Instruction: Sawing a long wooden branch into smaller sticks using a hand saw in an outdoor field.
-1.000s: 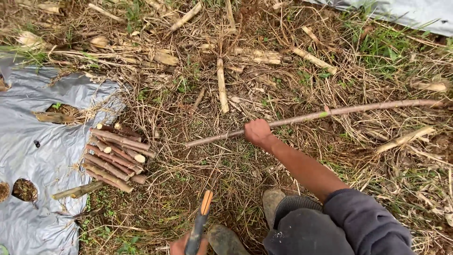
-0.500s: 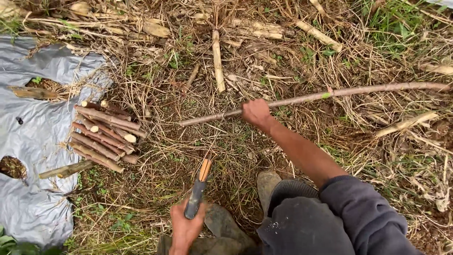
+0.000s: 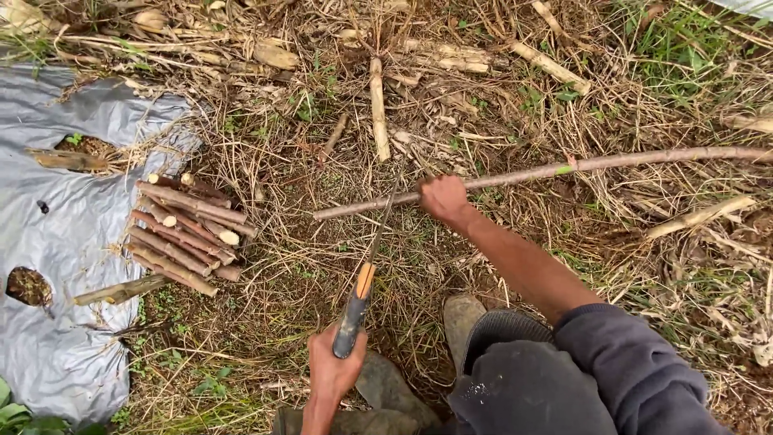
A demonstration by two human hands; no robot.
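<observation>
My right hand (image 3: 443,198) was closed around a long thin stick (image 3: 564,169), gripping it a little way in from its near end and holding it roughly level above the ground, with the rest of it running off past the right edge of the view. My left hand (image 3: 334,366) was wrapped around the dark handle of a knife (image 3: 361,294), its orange collar showing just above my fist and the blade reaching up toward the stick just left of my right hand; the blade was thin and blurred against the straw, so I could not tell whether its edge touched the wood. I judged this to be the cutting step, with the short free end of the stick lined up for a chop. The next move, as I read it, called for a firm grip on the stick and a stroke kept clear of my right fingers. Further left, a pile of cut sticks (image 3: 181,229) lay on the dry grass at the edge of a grey plastic sheet (image 3: 56,201), and my boots (image 3: 463,318) stood just below.
</observation>
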